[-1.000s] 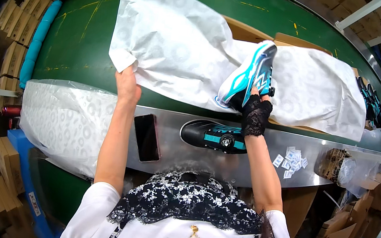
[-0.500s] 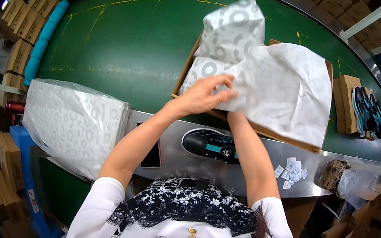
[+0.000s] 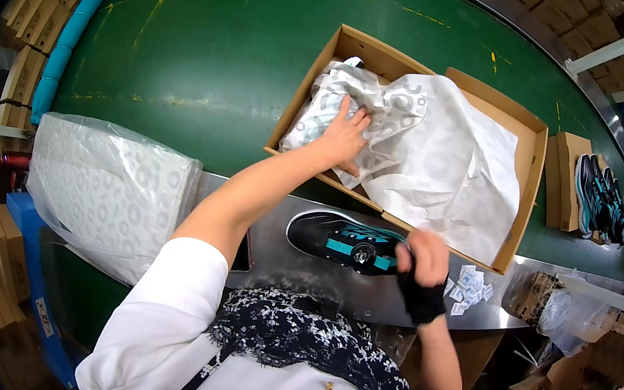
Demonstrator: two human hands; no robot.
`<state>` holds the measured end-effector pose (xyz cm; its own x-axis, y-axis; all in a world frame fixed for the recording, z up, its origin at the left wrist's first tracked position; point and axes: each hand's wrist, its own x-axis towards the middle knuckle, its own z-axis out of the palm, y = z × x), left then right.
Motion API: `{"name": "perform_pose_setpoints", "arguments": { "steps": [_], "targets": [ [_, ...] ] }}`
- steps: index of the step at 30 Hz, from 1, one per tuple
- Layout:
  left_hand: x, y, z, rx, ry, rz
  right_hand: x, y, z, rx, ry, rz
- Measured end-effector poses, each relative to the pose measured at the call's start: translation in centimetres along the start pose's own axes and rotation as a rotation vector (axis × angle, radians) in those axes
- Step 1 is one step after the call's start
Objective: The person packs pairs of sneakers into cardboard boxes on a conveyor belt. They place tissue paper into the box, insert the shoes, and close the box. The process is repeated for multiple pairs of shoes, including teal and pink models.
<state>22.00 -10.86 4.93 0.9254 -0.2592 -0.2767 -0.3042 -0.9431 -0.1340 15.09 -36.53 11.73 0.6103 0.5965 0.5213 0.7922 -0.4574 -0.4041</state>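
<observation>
The left hand (image 3: 345, 140) rests with fingers spread and unclenched on patterned white paper (image 3: 320, 108) bunched in the left end of 1 open cardboard box (image 3: 528, 158). On the metal surface (image 3: 308, 281), nearer the person, lies 1 black-and-teal shoe (image 3: 337, 240), toe left. The right hand (image 3: 427, 261), in a black fingerless glove (image 3: 424, 302), curls its blurred fingers at the shoe's heel; whether they grasp it, I cannot tell. White packets (image 3: 469, 289) lie just right of them.

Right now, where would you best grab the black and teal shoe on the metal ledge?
Probably by its heel end, from the right: the shoe lies with its rounded toe pointing left, and the right hand is beside the opposite end. Blur hides whether they touch.
</observation>
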Motion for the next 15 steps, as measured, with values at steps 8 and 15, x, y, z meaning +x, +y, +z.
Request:
{"name": "perform_pose_setpoints", "arguments": {
  "steps": [8, 15],
  "targets": [
    [2.5, -6.1, -3.6, -0.593, 0.76, -0.48, -6.8, -1.1, 2.2, -0.217, -0.47, 0.158],
    [6.2, -14.4, -1.1, -0.584, 0.759, -0.374, -7.3, -0.7, 3.8, -0.192, -0.4, 0.201]
  ]
}}
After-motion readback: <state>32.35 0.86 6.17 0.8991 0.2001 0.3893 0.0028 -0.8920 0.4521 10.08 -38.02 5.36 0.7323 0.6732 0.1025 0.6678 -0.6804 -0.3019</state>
